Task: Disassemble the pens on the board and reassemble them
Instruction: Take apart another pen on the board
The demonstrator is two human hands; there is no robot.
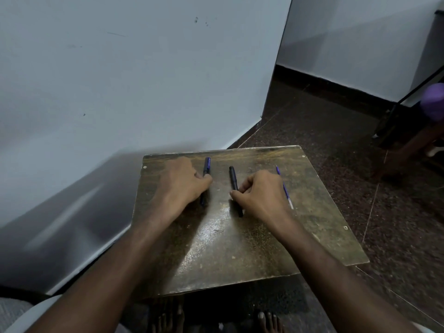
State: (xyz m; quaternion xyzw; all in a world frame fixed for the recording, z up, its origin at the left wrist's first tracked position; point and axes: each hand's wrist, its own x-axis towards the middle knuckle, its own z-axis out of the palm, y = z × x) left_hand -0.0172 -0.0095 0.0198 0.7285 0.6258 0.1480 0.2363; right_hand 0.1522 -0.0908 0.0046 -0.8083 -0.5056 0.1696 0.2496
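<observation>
A worn brown wooden board (240,248) lies in front of me. A blue pen (207,165) lies on its far left part, and my left hand (179,182) rests over its lower half with the fingertips closed on it. A black pen (233,180) lies near the middle; my right hand (260,192) pinches its lower part with thumb and fingers. A thin blue and white refill (284,187) lies on the board to the right, partly hidden behind my right hand.
A pale wall (120,80) runs along the left and behind the board. Dark speckled floor (336,128) spreads to the right. Chair or table legs (394,126) and a purple object (433,102) stand at the far right. My bare feet (269,320) show below the board.
</observation>
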